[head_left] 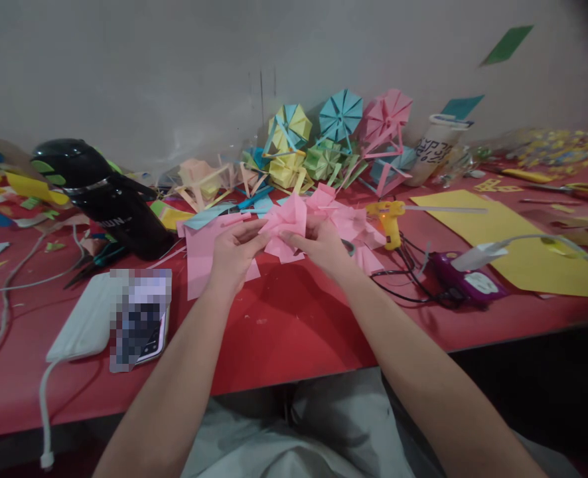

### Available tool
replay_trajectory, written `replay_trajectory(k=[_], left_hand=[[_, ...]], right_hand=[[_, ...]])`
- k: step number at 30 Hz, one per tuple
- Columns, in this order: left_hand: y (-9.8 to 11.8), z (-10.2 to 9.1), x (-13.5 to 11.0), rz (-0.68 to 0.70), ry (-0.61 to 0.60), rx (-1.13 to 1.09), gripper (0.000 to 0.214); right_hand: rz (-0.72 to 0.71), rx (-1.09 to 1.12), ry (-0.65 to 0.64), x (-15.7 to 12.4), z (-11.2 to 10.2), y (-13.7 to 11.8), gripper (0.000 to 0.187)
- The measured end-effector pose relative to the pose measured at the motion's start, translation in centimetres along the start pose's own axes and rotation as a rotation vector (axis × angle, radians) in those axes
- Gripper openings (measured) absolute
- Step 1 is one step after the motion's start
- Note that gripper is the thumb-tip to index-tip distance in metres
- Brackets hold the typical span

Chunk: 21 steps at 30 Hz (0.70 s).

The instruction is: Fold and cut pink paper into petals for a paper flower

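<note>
Cables run over the red desk (284, 332) at the far left of the frame, and above them a black bottle (102, 192) lies on its side among paper scraps. Lower left, a white power bank (82, 322) rests flat with a phone (142, 318) partly on top of it, probably placed there to stay out of the working space.

In the middle of the frame, the left hand (234, 255) and the right hand (324, 245) meet on a pink folded paper piece (288, 226). Both hands have a closed grip on it: fingertips pinch its pleated edges from each side and hold it just above the desk, it seems to keep the folds from opening. A flat pink sheet (199, 255) lies under the left hand.

Behind the hands, near the wall, finished paper pinwheels (341, 116) in yellow, blue and pink stand together in a group. Right of the hands, a yellow glue gun (388, 219) stands on the desk with its nozzle pointing right, close enough to reach. Further right, a purple power strip (466, 282) holds a white plug, and a yellow paper sheet (517, 245) lies flat.
</note>
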<state>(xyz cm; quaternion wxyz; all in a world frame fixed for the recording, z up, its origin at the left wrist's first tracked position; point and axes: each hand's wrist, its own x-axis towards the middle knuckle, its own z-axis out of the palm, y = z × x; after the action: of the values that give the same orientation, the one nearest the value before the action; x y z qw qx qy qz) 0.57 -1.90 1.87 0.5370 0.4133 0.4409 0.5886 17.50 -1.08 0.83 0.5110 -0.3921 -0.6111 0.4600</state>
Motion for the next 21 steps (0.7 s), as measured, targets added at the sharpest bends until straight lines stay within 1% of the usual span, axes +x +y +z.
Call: replay_trajectory(k=[5,9,13,16,21], left_hand=[[-0.40,-0.01,0.18,0.029,0.042,0.019,0.036],[-0.32,-0.21,0.32,0.038,0.031,0.016,0.037],[-0.13,-0.42,0.39,0.041,0.027,0.010,0.038],[0.04,-0.49,0.41,0.031,0.046,0.017,0.039],[0.34,-0.60,0.48,-0.008,0.068,0.028,0.042]], right_hand=[[0.042,0.035,-0.003,0.06,0.07,0.17,0.034],[0.080,0.076,-0.001,0.19,0.01,0.45,0.039],[0.151,0.163,-0.010,0.26,-0.17,0.68,0.046],[0.203,0.198,-0.017,0.30,-0.29,0.65,0.050],[0.249,0.187,-0.002,0.40,-0.51,0.42,0.056]])
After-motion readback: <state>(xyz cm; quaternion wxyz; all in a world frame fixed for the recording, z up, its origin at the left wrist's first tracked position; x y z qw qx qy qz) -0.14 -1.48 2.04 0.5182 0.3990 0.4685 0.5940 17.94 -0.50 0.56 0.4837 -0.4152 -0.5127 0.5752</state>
